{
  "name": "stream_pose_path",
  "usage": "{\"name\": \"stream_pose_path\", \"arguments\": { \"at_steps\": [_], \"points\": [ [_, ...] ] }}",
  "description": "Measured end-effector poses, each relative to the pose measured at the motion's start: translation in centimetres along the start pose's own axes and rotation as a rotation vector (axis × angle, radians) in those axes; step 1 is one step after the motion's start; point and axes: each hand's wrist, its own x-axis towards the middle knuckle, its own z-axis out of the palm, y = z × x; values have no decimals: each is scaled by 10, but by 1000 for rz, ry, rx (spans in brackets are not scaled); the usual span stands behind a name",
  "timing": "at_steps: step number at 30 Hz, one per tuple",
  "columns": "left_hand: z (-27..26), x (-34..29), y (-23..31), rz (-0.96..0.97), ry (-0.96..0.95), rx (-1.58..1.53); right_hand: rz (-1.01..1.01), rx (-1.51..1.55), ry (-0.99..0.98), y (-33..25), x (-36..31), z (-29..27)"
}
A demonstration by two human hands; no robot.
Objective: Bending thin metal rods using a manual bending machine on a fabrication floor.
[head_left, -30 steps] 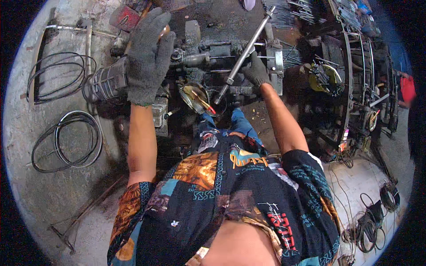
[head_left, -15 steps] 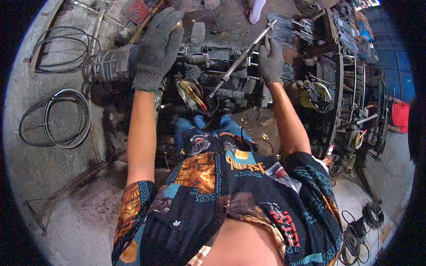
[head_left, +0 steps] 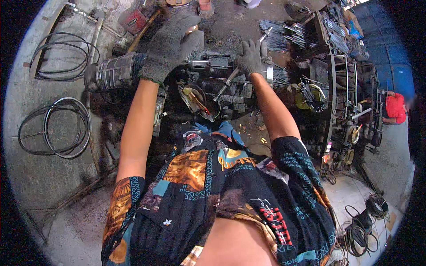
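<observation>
The left hand (head_left: 172, 49) lay over the machine (head_left: 213, 63), its grip impossible to tell; a round dish (head_left: 188, 103) held a red-tipped stick (head_left: 200, 105); the metal bar (head_left: 226, 84) slanted beneath the right hand (head_left: 249, 57), grip likewise unclear; a yellow tub (head_left: 302, 103) contained thin rods (head_left: 309, 92)

1. The right gloved hand (head_left: 250, 57) hides the middle of the steel bar (head_left: 229, 81); its grip cannot be made out.
2. Motion blurs the left gloved hand (head_left: 168, 48), which covers part of the machine (head_left: 224, 59); a tan spot at its fingers is too small to identify.
3. The red-shirted person's (head_left: 394, 109) head is blurred.
4. The top edge cuts off a reddish bucket (head_left: 205, 5).
</observation>
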Motion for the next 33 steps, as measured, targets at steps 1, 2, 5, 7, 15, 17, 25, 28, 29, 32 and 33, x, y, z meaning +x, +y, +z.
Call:
{"name": "stream_pose_path", "arguments": {
  "at_steps": [1, 2, 5, 7, 15, 17, 25, 28, 29, 32, 33],
  "points": [
    [1, 2, 1, -29, -27, -5, 9, 0, 60, 0, 2, 2],
    [2, 5, 2, -18, -29, -12, 17, -1, 66, 0, 3, 3],
    [5, 11, 2, 20, -53, -28, 103, 36, 13, -2, 3, 6],
    [5, 12, 2, 60, -36, -49, 158, 85, 179, -2, -1, 11],
    [-1, 10, 15, 9, -105, -22, 923, 799, 225, 60, -70, 69],
    [-6, 8, 22, -31, -131, -25, 1050, 913, 110, 71, -99, 88],
    [-25, 10, 36, -15, -111, -22, 1108, 1462, -69, 0, -133, 60],
    [-27, 12, 39, 7, -123, 44, 1301, 2001, -60, -74, -122, 5],
    [-27, 12, 40, -13, -131, 58, 1308, 1998, -62, -96, -122, -15],
    [-28, 12, 38, -16, -158, 60, 1303, 2475, -128, -139, -114, -57],
    [-26, 12, 36, -3, -150, 19, 1447, 2279, -49, -144, -105, -61]
  ]
}}
